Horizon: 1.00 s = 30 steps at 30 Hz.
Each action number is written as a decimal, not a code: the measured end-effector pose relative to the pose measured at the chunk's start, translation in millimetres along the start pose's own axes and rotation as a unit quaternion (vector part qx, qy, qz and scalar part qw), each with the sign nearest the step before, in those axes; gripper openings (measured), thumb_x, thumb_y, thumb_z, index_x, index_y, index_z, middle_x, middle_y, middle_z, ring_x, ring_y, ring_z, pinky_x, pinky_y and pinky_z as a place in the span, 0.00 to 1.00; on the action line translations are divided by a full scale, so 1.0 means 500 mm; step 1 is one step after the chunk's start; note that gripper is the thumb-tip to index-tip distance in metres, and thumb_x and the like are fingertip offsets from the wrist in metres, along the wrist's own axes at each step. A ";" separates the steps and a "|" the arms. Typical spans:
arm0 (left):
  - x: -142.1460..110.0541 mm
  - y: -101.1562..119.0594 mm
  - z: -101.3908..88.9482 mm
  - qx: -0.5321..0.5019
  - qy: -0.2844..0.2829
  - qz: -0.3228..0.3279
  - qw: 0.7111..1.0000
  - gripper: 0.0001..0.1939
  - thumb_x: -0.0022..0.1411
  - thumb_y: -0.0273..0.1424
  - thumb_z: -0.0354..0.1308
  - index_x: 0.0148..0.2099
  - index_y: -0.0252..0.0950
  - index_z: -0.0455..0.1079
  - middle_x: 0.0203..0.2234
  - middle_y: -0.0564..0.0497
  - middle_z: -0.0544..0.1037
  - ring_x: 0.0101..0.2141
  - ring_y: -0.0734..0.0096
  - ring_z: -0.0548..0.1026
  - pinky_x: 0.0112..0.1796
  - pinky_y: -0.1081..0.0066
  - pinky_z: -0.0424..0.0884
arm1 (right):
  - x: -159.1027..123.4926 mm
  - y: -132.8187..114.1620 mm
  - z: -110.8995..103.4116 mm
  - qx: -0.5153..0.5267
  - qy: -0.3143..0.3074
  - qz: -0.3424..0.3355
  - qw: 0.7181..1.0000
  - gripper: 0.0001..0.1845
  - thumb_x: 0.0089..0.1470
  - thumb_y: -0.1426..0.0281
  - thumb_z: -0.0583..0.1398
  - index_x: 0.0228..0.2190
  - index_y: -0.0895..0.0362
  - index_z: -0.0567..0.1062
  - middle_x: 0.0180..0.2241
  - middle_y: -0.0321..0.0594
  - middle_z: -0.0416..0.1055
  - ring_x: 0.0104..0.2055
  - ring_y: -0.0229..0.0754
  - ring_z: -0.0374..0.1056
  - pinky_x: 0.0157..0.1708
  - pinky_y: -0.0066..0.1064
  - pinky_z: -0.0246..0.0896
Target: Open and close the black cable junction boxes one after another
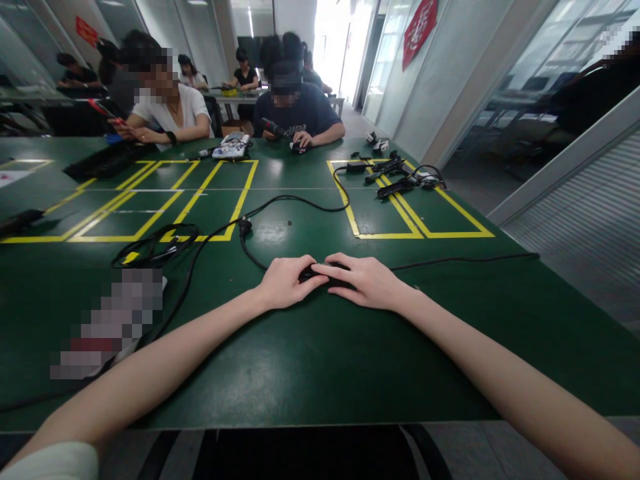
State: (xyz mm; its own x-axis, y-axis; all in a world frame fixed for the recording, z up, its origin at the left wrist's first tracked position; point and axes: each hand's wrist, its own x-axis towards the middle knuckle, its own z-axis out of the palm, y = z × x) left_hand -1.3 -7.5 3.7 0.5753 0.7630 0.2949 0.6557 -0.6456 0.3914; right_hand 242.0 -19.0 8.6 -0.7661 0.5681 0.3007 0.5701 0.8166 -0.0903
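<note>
Your left hand (286,281) and right hand (373,283) meet over the smooth green table (300,373), both closed around a small black object (306,273), mostly hidden by your fingers. The step looks like two-handed handling; any lift would call for slack in the thin black cord (465,262) running right. Left lies a coiled black cable (157,243); far right, black tool-like parts (395,179), well apart.

The left hand (285,283) and right hand (373,283) are close together, fingers (337,272) bent. Both bare forearms (175,353) reach inward.
</note>
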 end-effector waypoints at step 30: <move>0.006 -0.016 0.019 0.001 0.011 0.175 0.985 0.09 0.70 0.31 0.55 0.44 0.37 0.76 0.44 0.47 0.83 0.47 0.62 0.79 0.47 0.61 0.75 | -0.211 0.300 -0.055 0.007 0.231 0.572 0.787 0.36 0.54 0.57 0.61 0.62 0.57 0.72 0.55 0.55 0.75 0.57 0.65 0.71 0.55 0.55 0.67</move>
State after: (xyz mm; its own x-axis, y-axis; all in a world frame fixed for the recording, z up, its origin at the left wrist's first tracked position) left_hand 0.0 -0.4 -6.8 0.7555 0.4948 0.4293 0.4207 -0.8688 0.2609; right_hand 416.3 40.8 -10.4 0.4368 0.8375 0.3282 0.8033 -0.1990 -0.5614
